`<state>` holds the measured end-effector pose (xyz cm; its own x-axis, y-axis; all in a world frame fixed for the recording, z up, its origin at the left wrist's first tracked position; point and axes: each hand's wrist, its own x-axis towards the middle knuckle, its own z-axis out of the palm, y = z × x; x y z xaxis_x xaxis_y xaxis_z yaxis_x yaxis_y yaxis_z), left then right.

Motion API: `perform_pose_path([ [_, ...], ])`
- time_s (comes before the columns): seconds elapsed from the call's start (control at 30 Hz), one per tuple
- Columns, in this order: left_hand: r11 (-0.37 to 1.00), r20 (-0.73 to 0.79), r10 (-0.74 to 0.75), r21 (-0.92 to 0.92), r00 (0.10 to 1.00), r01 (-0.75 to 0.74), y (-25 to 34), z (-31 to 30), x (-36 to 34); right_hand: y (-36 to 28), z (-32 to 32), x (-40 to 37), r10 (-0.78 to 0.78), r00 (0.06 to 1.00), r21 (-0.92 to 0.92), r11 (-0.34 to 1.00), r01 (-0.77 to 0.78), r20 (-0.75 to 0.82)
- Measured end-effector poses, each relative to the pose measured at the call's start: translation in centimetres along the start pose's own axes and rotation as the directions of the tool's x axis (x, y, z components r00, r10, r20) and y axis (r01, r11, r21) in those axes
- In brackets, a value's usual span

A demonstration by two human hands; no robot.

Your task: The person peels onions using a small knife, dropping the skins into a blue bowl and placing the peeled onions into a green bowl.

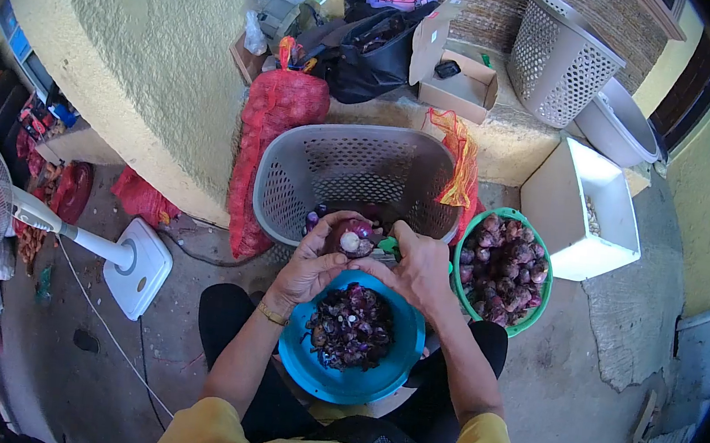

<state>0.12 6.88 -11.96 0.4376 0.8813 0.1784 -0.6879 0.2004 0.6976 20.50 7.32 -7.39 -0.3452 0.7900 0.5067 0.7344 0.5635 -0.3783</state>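
Note:
My left hand point(314, 260) is closed round a red onion point(351, 237) with a pale cut end facing up. My right hand point(422, 266) grips a small green-handled knife point(388, 244) against the onion's right side; its blade is hard to make out. Both hands are above the near rim of a grey perforated basket point(269, 174), which has some onions at its bottom. Just below them, between my legs, a blue basin point(293, 362) holds dark onion skins and trimmings point(352, 327). To the right stands a green-rimmed basket point(543, 306) full of unpeeled red onions point(502, 267).
Red mesh sacks point(285, 102) stand behind and left of the grey basket. A white box point(555, 208) and a tall laundry basket point(553, 65) are at right. At left are a standing fan point(114, 250), its cable on the floor, and a yellow wall point(146, 70).

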Motion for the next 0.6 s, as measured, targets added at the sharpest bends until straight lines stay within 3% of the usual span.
perform_pose_path([
  [0.23, 0.997, 0.017, 0.035, -0.068, 0.999, -0.034, -0.54, 0.23, 0.02, -0.4, -0.24, -0.3, 0.103, 0.993, 0.136, 0.984, -0.111, 0.063],
  [0.3, 0.997, 0.019, 0.042, -0.068, 0.999, -0.041, -0.62, 0.42, 0.01, -0.33, -0.16, -0.31, 0.15, 0.977, 0.287, 0.939, -0.189, 0.152],
  [0.43, 0.997, 0.025, 0.07, -0.022, 0.997, -0.069, -0.63, 0.75, 0.2, -0.61, -0.32, -0.24, 0.183, 0.965, 0.307, 0.922, -0.235, 0.187],
  [0.6, 0.996, -0.014, 0.085, 0.035, 0.996, -0.084, -0.77, 0.83, 0.02, -0.58, 0.52, -0.48, 0.225, 0.957, 0.475, 0.832, -0.288, 0.185],
])
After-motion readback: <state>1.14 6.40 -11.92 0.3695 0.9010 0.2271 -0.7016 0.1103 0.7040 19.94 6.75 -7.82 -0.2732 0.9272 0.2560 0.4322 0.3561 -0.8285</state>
